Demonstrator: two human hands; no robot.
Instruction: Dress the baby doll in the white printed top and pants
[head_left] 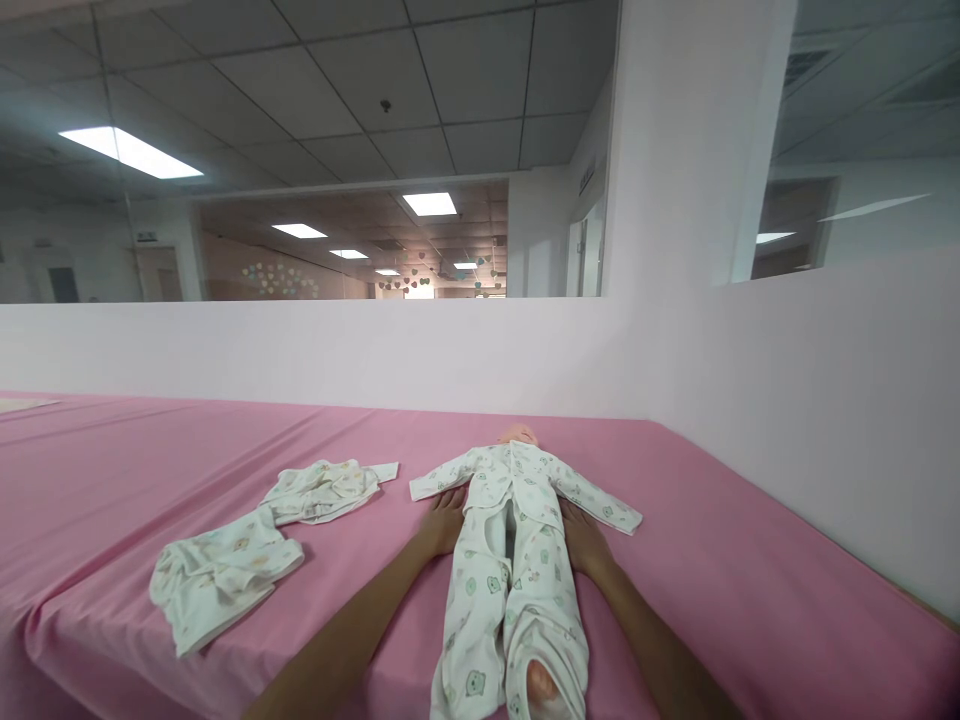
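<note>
A baby doll (519, 434) lies on its back on the pink cloth, its head at the far end. It wears a white printed top (501, 478) with both sleeves spread out and white printed trousers (480, 610). A foot shows in the opening of the right trouser leg. My left hand (445, 522) rests against the doll's left side in view, below the sleeve, fingers extended. Against the opposite side lies my right hand (583, 535), its fingers reaching under the top's edge and partly hidden.
Crumpled white printed clothing (225, 565) lies to the left on the pink-covered table (360, 620). A white wall (450, 355) with windows stands behind and along the right. Something pale sits at the far left edge.
</note>
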